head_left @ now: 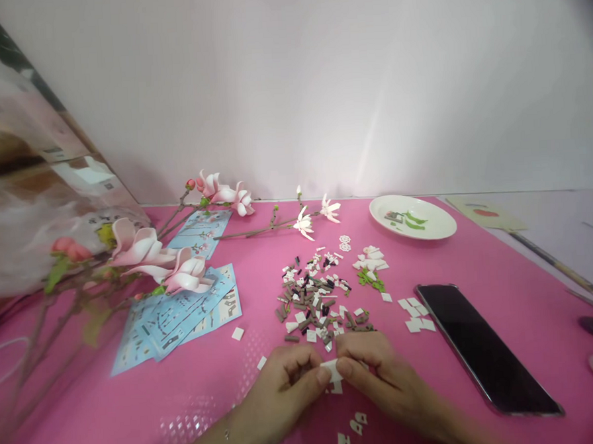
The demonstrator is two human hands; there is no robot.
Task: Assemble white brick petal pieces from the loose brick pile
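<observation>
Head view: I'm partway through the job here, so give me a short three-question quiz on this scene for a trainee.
1. True or false: the black smartphone lies to the right of the right hand.
2. What lies on the white plate? A. blue instruction sheets B. green pieces C. a pink flower
3. What is pinched between the right hand and the left hand?

Key: 1. True 2. B 3. a white plastic piece
</observation>
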